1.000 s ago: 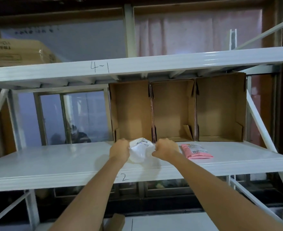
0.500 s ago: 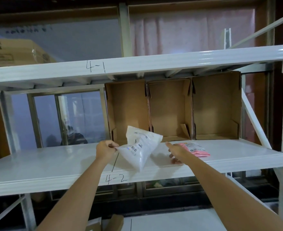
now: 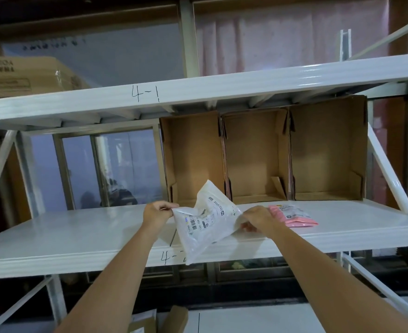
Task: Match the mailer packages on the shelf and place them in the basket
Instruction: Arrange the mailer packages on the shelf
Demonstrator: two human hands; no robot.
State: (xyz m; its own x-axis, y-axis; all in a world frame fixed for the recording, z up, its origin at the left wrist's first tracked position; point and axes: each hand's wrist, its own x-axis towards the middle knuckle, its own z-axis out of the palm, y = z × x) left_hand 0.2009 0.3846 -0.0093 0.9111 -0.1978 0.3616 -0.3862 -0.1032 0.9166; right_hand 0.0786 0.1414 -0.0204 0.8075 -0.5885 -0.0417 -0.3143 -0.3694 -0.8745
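L hand [image 3: 158, 212] pinches white mailer's [image 3: 205, 221] left corner; R hand [image 3: 258, 219] grips its right edge. Bag held above shelf [image 3: 78, 236] front lip, label toward viewer, long axis tilted upper-right to lower-left. Risk: slick film slips, drops below. Pink mailer [image 3: 294, 216] flat, just right.

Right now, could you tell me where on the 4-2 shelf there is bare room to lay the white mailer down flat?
The widest bare patch of the 4-2 shelf lies left of the left hand, running to the slanted frame brace. A smaller strip lies right of the pink mailer, before the open cardboard boxes. The middle is crowded: both hands, right hand included, hold the white mailer there.
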